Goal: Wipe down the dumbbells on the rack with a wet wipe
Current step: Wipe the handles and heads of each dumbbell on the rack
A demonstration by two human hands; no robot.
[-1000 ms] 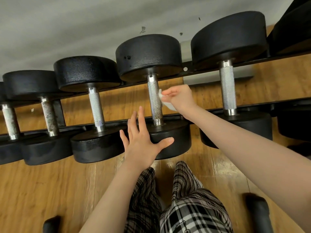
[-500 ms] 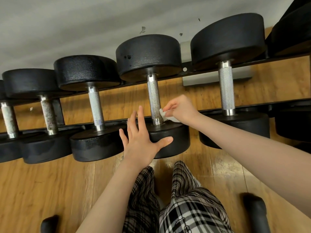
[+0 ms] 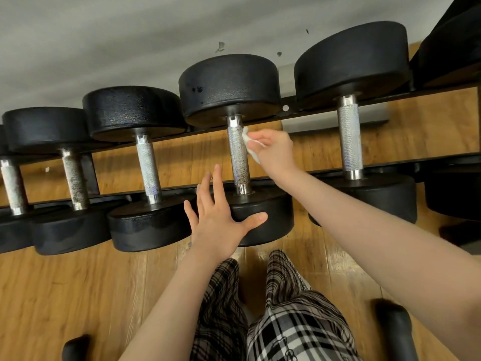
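The right hand (image 3: pixel 274 152) pinches a white wipe (image 3: pixel 249 142) against a dumbbell (image 3: pixel 237 155) handle, while the left hand (image 3: pixel 218 217), fingers spread, presses its near weight.

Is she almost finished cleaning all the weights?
Can't tell what's already clean; nothing looks plainly wiped. Right now the right hand rubs the wipe on one handle, while the left hand steadies that weight's end. The rusty handle further left looks dirty.
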